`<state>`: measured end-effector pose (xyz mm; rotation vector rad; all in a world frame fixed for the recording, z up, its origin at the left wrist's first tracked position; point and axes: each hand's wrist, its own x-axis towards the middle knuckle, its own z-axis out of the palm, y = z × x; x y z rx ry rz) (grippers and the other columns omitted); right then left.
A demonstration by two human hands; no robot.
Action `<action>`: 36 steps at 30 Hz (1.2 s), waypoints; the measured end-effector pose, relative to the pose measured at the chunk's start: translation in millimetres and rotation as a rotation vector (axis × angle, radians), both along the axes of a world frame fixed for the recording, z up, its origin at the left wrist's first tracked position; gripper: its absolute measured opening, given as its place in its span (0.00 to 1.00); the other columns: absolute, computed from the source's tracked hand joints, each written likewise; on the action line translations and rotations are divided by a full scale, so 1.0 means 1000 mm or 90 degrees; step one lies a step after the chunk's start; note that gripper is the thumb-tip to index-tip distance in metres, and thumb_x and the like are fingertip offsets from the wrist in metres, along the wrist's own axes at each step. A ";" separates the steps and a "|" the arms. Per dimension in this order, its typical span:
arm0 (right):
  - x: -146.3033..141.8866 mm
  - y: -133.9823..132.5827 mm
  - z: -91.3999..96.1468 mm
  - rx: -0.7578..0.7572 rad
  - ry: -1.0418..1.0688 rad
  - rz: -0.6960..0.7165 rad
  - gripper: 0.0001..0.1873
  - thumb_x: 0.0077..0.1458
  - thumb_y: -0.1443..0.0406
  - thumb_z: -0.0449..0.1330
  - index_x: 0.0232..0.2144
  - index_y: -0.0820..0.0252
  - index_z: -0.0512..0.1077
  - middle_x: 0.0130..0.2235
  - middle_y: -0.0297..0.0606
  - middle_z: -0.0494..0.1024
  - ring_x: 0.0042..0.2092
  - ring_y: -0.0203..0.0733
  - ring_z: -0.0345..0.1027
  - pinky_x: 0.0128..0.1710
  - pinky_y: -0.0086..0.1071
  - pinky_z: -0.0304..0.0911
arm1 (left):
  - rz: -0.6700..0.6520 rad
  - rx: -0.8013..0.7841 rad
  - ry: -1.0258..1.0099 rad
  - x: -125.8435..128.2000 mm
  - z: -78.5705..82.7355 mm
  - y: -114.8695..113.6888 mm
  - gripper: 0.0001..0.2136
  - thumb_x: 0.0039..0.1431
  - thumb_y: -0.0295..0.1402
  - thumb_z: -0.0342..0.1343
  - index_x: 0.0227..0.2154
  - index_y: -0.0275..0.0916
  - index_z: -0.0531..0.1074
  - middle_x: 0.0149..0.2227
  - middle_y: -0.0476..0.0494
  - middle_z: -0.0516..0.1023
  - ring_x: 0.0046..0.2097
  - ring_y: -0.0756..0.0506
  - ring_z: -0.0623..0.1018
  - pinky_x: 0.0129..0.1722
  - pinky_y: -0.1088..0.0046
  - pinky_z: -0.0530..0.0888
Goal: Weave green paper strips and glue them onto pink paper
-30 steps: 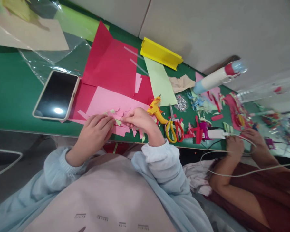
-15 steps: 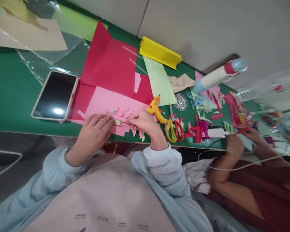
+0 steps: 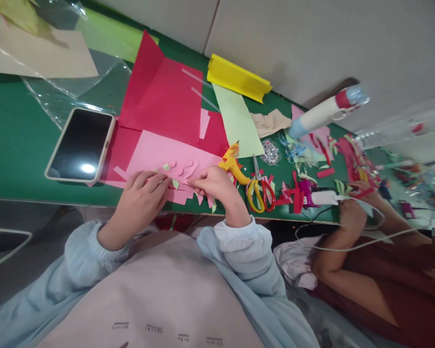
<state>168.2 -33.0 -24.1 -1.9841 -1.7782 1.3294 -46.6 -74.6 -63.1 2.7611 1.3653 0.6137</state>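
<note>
My left hand (image 3: 144, 195) rests on the pink paper (image 3: 155, 147), its fingers curled together over small cut scraps. What its fingertips hold is hidden beneath them. A small pale green paper piece (image 3: 175, 184) lies just beside those fingertips. To the right, my right hand (image 3: 213, 183) is closed in a pinch at the end of a thin pink paper strip (image 3: 184, 181). Wavy pink cut pieces (image 3: 191, 167) lie on the sheet above both hands. Close to the right hand are a yellow glue gun (image 3: 232, 163) and scissors (image 3: 255, 193) with yellow and red handles.
A phone (image 3: 80, 145) lies left of the red paper (image 3: 163, 96). Folded yellow card (image 3: 237, 77), a light green sheet (image 3: 237, 121) and a bottle (image 3: 324, 113) line the back. At right, a co-worker's hands (image 3: 352, 212) are near a white cable (image 3: 379, 239).
My hands keep nearly the same place, the left fingers shifting slightly over the scraps. The co-worker's far hand has moved a little up and left. The view has shifted slightly.
</note>
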 end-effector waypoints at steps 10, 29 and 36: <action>0.008 -0.008 -0.004 -0.014 0.229 -0.091 0.10 0.49 0.60 0.64 0.27 0.63 0.75 0.20 0.34 0.74 0.18 0.31 0.66 0.11 0.22 0.57 | 0.082 -0.036 -0.186 -0.005 0.010 0.001 0.13 0.61 0.31 0.50 0.47 0.38 0.72 0.48 0.38 0.77 0.50 0.40 0.74 0.51 0.60 0.70; 0.009 -0.041 0.036 0.115 0.330 0.025 0.09 0.48 0.61 0.66 0.27 0.62 0.76 0.26 0.32 0.76 0.22 0.29 0.64 0.22 0.23 0.60 | 0.059 -0.613 -0.414 0.029 0.063 0.004 0.10 0.52 0.40 0.58 0.27 0.38 0.76 0.28 0.48 0.78 0.31 0.49 0.75 0.32 0.75 0.70; 0.010 -0.057 0.023 0.135 0.365 -0.026 0.11 0.47 0.60 0.67 0.29 0.62 0.76 0.25 0.32 0.75 0.23 0.30 0.65 0.22 0.24 0.62 | 0.088 -0.703 -0.523 0.037 0.061 -0.006 0.09 0.48 0.39 0.62 0.25 0.37 0.77 0.25 0.48 0.77 0.28 0.50 0.73 0.29 0.76 0.69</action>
